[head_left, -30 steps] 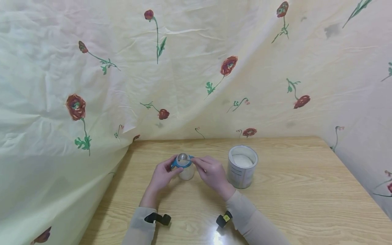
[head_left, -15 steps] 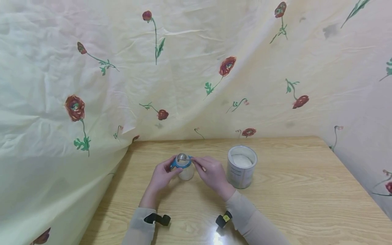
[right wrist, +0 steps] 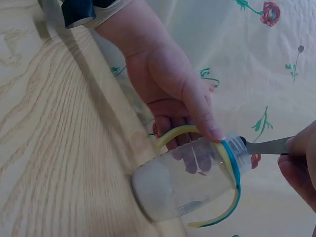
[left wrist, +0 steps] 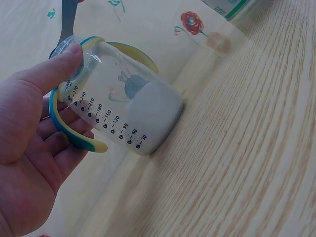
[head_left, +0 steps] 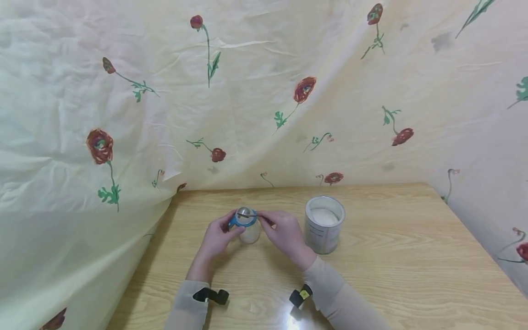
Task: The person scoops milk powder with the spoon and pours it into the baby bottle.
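Note:
A clear baby bottle with blue and yellow handles stands upright on the table. White powder fills its lower part, beside printed measuring marks. My left hand holds it near the neck, thumb on the collar and fingers behind one handle. A metal spoon lies across the bottle's mouth, its bowl over the opening. My right hand pinches the spoon's handle between thumb and fingers. Whether powder is on the spoon cannot be seen.
To the right of my right hand stands an open can, with white powder inside. The wooden table reaches back to a hanging flowered cloth, which also drapes along the left side.
The spoon has turned a little over the bottle's mouth, its bowl tipping. Both hands keep their places, and the head view has shifted slightly.

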